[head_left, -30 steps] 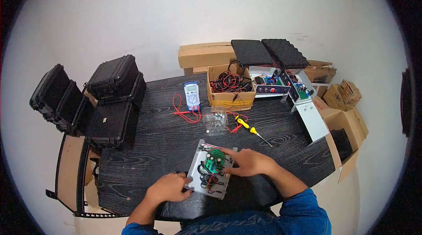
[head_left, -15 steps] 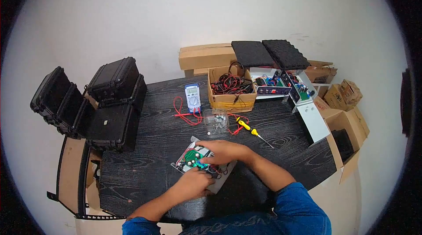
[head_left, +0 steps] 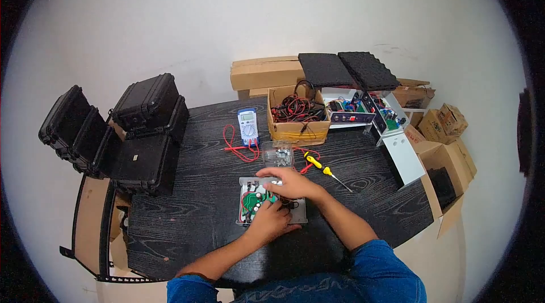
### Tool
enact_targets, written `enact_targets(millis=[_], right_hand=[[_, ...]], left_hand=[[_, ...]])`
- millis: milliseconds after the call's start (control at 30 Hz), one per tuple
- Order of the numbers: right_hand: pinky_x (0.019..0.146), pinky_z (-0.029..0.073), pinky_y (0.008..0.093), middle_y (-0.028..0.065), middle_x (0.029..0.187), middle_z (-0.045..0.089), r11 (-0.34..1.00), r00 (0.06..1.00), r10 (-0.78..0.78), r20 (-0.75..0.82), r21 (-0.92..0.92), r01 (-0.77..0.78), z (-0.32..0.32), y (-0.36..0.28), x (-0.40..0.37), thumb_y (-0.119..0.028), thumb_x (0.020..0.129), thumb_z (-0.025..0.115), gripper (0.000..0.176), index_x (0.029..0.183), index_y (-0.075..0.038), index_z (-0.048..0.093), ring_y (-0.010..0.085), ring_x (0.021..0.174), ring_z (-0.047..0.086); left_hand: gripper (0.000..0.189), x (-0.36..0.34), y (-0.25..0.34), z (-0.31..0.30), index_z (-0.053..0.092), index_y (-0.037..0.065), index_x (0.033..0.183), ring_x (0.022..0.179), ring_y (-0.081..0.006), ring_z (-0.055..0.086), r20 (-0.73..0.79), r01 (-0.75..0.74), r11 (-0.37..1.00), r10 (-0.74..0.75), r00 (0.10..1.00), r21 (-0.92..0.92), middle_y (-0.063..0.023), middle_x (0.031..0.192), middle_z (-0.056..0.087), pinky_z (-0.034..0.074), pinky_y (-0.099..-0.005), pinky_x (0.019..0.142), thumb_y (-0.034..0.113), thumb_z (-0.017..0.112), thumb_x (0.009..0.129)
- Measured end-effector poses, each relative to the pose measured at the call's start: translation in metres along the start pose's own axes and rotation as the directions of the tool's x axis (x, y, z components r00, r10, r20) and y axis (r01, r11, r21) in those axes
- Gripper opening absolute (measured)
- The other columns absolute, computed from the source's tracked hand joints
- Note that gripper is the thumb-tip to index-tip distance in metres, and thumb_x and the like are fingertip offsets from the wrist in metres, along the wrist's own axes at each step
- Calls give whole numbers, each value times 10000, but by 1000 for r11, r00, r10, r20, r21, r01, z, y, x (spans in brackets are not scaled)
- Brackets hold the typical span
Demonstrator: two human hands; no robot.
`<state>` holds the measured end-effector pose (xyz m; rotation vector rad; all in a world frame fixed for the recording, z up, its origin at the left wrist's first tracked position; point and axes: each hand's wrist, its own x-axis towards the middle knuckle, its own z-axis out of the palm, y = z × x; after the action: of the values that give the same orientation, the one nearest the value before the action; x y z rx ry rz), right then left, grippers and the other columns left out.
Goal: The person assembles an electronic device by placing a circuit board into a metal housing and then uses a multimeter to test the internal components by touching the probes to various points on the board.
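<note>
An open metal chassis (head_left: 243,219) with a green circuit board (head_left: 248,203) and wires lies on the black table in front of me. My left hand (head_left: 269,222) reaches over its near side, fingers bent down onto the board area; what they touch is hidden. My right hand (head_left: 288,182) lies across the chassis's far edge, its fingers spread above the board. Just beyond is a clear plastic box (head_left: 278,156) of small parts. A yellow screwdriver (head_left: 318,164) lies to its right, and a multimeter (head_left: 248,126) with red leads stands behind to the left.
A cardboard box (head_left: 298,131) of cables sits at the back. Opened electronics units (head_left: 349,116) and black foam sheets (head_left: 326,69) are at the back right. Black hard cases (head_left: 145,161) are stacked on the left. An open carton (head_left: 445,184) stands beyond the table's right edge.
The chassis has turned so that its edges run nearly straight to the table, and it sits slightly further right. Both hands have shifted right with it, the right fingers spreading more.
</note>
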<state>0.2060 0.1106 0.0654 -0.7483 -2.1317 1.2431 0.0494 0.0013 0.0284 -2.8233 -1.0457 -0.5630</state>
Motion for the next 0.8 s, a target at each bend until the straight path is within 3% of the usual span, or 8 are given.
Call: enact_targets(millis=[200, 267, 367, 467, 567, 600, 700, 800], right_hand=[[859, 570, 282, 81, 1066, 774, 983, 966, 17, -258, 183, 32, -7, 25, -5, -119, 1019, 659, 228, 1207, 4, 697, 112, 967, 718], [845, 569, 274, 76, 1041, 778, 978, 958, 22, -287, 204, 38, -10, 33, -7, -112, 1015, 662, 217, 1193, 5, 701, 102, 947, 715], [822, 569, 264, 76, 1018, 781, 982, 933, 46, -357, 190, 24, -26, 29, -13, -97, 1012, 658, 195, 1168, 7, 708, 95, 933, 717], [822, 577, 265, 80, 1000, 781, 985, 856, -81, -511, 88, 146, -41, 23, -17, -97, 1021, 639, 180, 1152, 7, 707, 104, 907, 723], [807, 584, 287, 79, 970, 778, 986, 791, -37, -611, 108, 130, -58, 7, -25, -107, 1033, 629, 168, 1120, 9, 714, 133, 864, 731], [768, 574, 289, 75, 901, 772, 986, 753, -96, -651, 43, 163, -60, -2, -27, -94, 1010, 632, 143, 1031, 5, 733, 123, 815, 718], [715, 550, 288, 70, 809, 748, 985, 846, -147, -512, -150, 80, -72, -27, -41, -75, 972, 625, 141, 939, 4, 737, 111, 762, 695], [627, 504, 294, 57, 724, 696, 970, 989, 30, -144, -234, -63, -67, -57, -52, -131, 902, 658, 143, 890, -4, 722, 104, 663, 632]], left_hand=[[166, -8, -2, -6, 697, 197, 780, 1016, -193, 558, 131, -91, 980, 69, 989, 178, 46, 939, 650, 422, -377, 801, 361, 711, 792], [75, -7, -2, -10, 687, 180, 785, 1026, -190, 555, 123, -131, 978, 112, 986, 162, 32, 916, 653, 422, -360, 812, 242, 646, 779], [127, -7, -8, -9, 685, 164, 789, 1026, -187, 555, 141, -182, 965, 156, 978, 191, 36, 900, 645, 427, -362, 820, 289, 672, 809], [233, 6, -15, -53, 740, 121, 876, 963, -172, 563, 1, -188, 982, 188, 982, 25, 33, 904, 663, 432, -359, 798, 347, 741, 822], [406, 10, -21, -71, 777, 66, 1002, 901, -155, 582, -199, -147, 982, 122, 972, -121, 28, 900, 688, 432, -346, 768, 415, 816, 798], [529, 11, -24, -77, 781, 40, 1093, 827, -146, 592, -299, -173, 977, 130, 945, -125, 28, 900, 716, 425, -332, 746, 408, 887, 729], [592, 7, -27, -75, 775, 28, 1108, 790, -148, 591, -411, -114, 979, 36, 911, -166, 36, 905, 733, 418, -328, 752, 402, 924, 673], [602, 3, -29, -61, 794, 54, 1106, 758, -147, 574, -542, -109, 983, 14, 840, -145, 29, 926, 749, 405, -342, 732, 397, 942, 634]])
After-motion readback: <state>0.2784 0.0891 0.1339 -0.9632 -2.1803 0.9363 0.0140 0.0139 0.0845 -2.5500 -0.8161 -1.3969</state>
